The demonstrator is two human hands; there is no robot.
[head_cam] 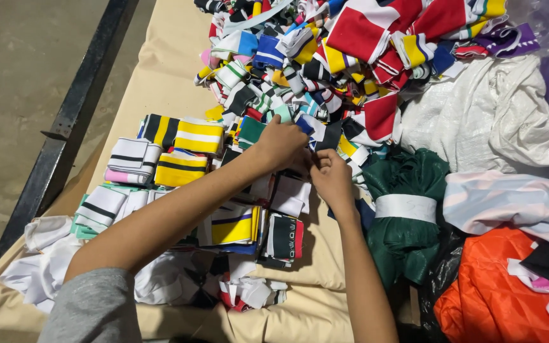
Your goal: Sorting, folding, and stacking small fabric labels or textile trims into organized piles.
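Note:
My left hand (279,143) and my right hand (330,178) meet at the near edge of a big heap of striped knit fabric strips (325,57) in red, blue, yellow, white and black. Both hands have their fingers curled around strips at the heap's edge; exactly which strip each one grips is hidden by the fingers. Under my left forearm lie sorted, folded bundles: yellow-and-white (199,136), yellow-and-black (180,169), white-and-black (128,154) and a black-red one (284,237).
A beige cloth (160,70) covers the table. A dark green bundle tied with a white band (405,208) lies right of my hands. White sacking (490,117), orange fabric (497,292) and pale striped cloth (509,200) fill the right. A black metal rail (65,127) borders the left edge.

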